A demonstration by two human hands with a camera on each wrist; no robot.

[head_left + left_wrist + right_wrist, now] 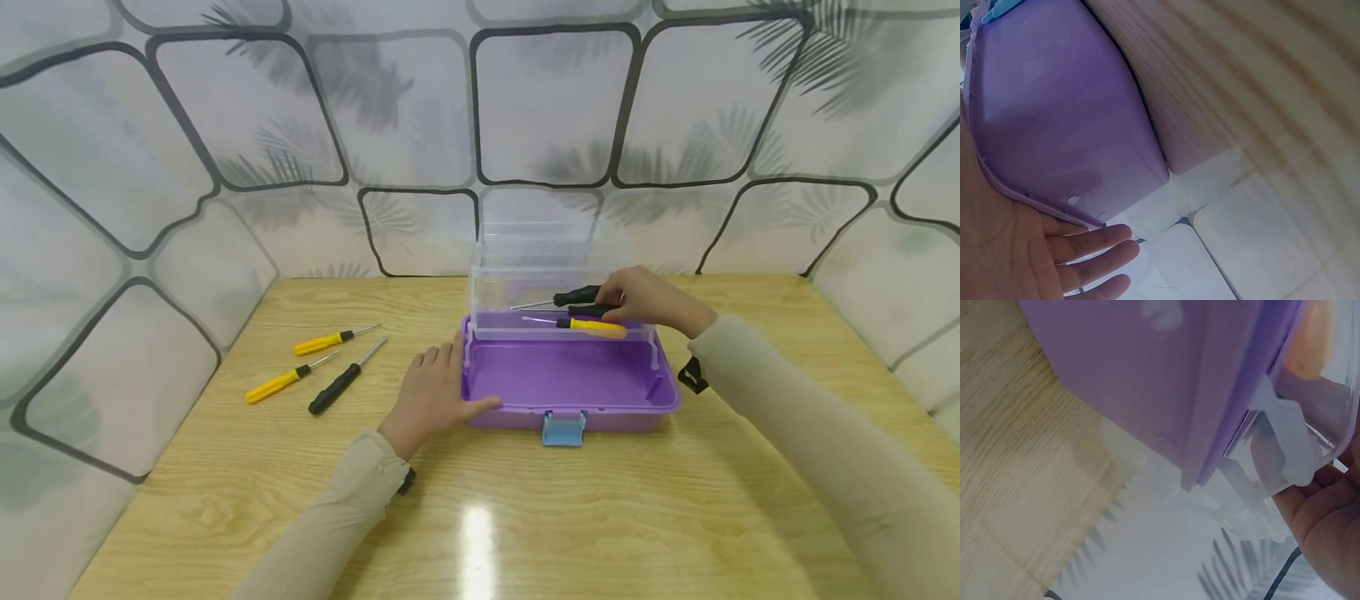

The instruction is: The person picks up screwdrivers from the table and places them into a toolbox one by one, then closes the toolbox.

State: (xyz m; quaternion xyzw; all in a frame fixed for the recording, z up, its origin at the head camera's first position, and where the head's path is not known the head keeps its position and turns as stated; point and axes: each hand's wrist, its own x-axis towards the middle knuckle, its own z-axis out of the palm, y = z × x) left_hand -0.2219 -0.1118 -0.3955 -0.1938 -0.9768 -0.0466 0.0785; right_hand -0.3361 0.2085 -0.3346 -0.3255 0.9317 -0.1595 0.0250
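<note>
A purple toolbox [570, 419] stands on the table with its clear lid [551, 250] raised and a clear tray [510, 333] lifted at the back. My left hand [435, 392] rests against the box's left end, fingers extended, thumb over the front rim. Over the tray, my right hand [645, 296] pinches a black-handled screwdriver [592, 310] by its handle end. Just behind lies another black screwdriver [576, 295], close to the same fingers. A yellow screwdriver [600, 327] lies in front of them in the tray. In the right wrist view, the fingertips are hidden behind the tray.
Left of the box, two yellow screwdrivers, one farther back [321, 343] and one nearer [273, 387], lie beside a black screwdriver [336, 389]. A blue latch [564, 429] hangs open at the box's front. Patterned fabric walls [555, 108] enclose the wooden table [570, 517].
</note>
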